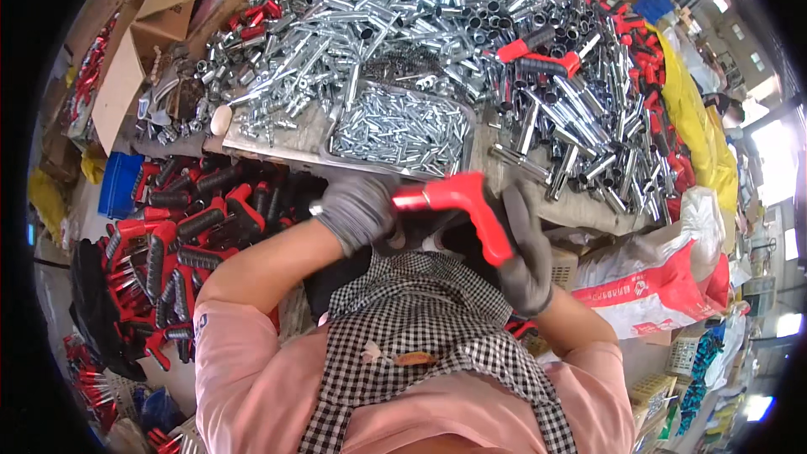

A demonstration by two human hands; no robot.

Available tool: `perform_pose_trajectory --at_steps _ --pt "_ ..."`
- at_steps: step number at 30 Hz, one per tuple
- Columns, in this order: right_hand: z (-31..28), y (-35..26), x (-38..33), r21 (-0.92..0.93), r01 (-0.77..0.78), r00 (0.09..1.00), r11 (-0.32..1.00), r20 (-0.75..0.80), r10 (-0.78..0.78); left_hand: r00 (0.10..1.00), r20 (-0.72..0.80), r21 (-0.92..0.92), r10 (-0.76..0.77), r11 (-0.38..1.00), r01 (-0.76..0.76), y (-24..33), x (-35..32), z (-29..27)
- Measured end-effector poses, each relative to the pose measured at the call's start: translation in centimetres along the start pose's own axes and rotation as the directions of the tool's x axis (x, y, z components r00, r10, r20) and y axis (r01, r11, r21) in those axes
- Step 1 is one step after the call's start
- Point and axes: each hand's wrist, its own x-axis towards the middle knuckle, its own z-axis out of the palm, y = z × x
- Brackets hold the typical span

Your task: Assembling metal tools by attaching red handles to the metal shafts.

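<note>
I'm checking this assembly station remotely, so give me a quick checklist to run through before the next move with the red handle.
1. Red handle held in both hands: ok.
2. Left hand gloved, closed on handle end: ok.
3. Right hand gloved, on the handle's lower arm: ok.
4. Metal part seated in handle: cannot tell, hidden by gloves.
5. Tray of small metal parts stocked, ahead of the hands: ok.
6. Pile of finished red-and-black handles on the left: ok.
</note>
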Motion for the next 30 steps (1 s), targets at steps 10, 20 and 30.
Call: perform_pose_trajectory --at_steps 10,20,30 --pt "-1.3 -2.1 3.3 0.31 0.069 0.988 0.948 0.11 -0.108 0.992 -0.119 -0.286 0.034 0.956 -0.067 -0.7 -0.6 1.3" --pt "-0.2 -2.5 3.4 0.708 0.034 0.999 0.705 -0.02 -0.028 0.984 0.078 -0.816 0.158 0.578 -0.028 -0.8 -1.6 2.9" --pt "-1.4 2.0 4.7 -0.471 0.857 0.45 0.208 0.49 -0.746 0.255 0.702 -0.633 0.664 0.419 0.651 -1.0 -2.2 1.5"
